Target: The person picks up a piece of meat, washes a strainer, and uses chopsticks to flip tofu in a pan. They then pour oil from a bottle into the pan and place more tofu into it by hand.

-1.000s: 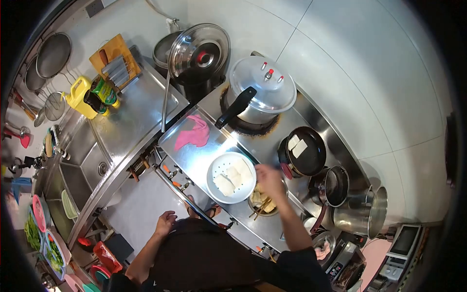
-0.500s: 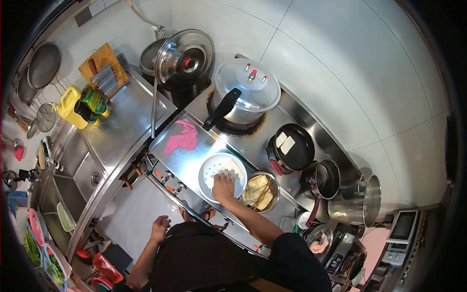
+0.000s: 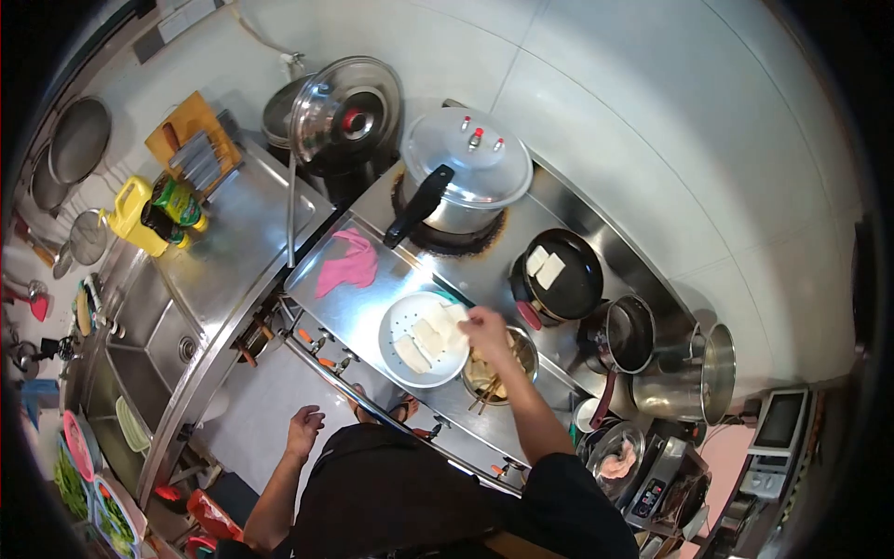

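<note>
My right hand (image 3: 484, 330) hovers over the right rim of a white perforated plate (image 3: 395, 321) on the steel stove top. Its fingers pinch a white tofu slice (image 3: 455, 312). Several more tofu slices (image 3: 419, 343) lie on the plate. Under my wrist sits a metal bowl (image 3: 501, 377) with tofu pieces and chopsticks. My left hand (image 3: 304, 430) hangs by my side, off the counter, fingers loose and holding nothing.
A black frying pan (image 3: 562, 276) with two tofu slices sits to the right. A pressure cooker (image 3: 466, 158) and a lidded pot (image 3: 341, 110) stand behind. A pink cloth (image 3: 349, 265) lies left of the plate. The sink (image 3: 140, 349) is at far left.
My right hand went from the bowl onto the plate, then lifted back toward the plate's right rim with a tofu slice. The left hand stayed at my side.
</note>
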Demonstrator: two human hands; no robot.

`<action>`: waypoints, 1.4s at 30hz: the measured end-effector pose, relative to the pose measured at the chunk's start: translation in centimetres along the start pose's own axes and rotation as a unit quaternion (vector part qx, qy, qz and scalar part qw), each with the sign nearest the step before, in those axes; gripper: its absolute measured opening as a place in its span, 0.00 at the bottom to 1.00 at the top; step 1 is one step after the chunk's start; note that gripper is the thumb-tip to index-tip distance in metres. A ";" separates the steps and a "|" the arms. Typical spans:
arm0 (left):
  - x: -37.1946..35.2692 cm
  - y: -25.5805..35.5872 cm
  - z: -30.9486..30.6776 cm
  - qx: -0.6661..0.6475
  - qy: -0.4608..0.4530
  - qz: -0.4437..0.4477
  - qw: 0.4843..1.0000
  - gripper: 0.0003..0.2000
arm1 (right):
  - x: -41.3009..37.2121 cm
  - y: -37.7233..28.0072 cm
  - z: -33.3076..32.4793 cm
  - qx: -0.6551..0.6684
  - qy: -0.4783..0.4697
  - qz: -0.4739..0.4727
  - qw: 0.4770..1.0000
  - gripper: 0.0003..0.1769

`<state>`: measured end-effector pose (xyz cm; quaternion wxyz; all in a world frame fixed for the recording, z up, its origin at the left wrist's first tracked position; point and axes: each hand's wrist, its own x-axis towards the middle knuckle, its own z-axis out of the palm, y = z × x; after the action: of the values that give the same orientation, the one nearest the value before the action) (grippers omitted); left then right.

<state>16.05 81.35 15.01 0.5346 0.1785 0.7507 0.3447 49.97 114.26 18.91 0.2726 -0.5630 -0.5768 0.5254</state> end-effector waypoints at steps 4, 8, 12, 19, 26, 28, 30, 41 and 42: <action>-0.4 -0.8 0.2 0.003 -0.004 -0.019 1.000 0.20 | 2.3 -0.7 -10.7 -0.003 0.149 -0.002 0.989 0.09; -0.8 -1.2 0.6 0.013 -0.005 -0.029 0.999 0.21 | 7.7 4.3 -20.2 -0.291 0.347 -0.053 0.890 0.13; -0.7 -1.4 0.8 0.018 0.001 -0.027 0.999 0.21 | 11.4 7.2 -23.6 -0.307 0.374 0.065 0.872 0.13; -0.9 -1.5 0.3 0.026 0.009 -0.025 0.999 0.21 | 13.5 8.4 -24.2 -0.207 0.366 0.203 0.884 0.11; -0.2 -1.8 0.4 0.026 -0.007 -0.026 0.999 0.20 | 2.4 1.6 -21.2 -0.266 0.435 -0.030 0.860 0.15; 0.6 -2.7 0.7 0.026 -0.018 -0.022 0.999 0.20 | -1.3 -0.4 -18.2 -0.152 0.371 0.002 0.916 0.16; 0.6 -2.0 1.0 0.024 -0.022 -0.019 0.999 0.18 | -3.7 -1.4 -13.2 -0.134 0.337 -0.063 0.930 0.12; 0.7 -1.2 -0.7 0.007 0.006 -0.006 1.000 0.19 | -0.6 1.8 7.7 -0.471 0.076 -0.097 0.873 0.19; 0.4 -1.5 -0.8 0.006 0.009 -0.013 1.000 0.20 | -0.2 2.2 8.2 -0.478 0.087 -0.094 0.869 0.20</action>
<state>15.28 80.24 13.82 0.5316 0.1688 0.7595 0.3348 43.39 111.18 14.54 0.0673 -0.6109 -0.7816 0.1065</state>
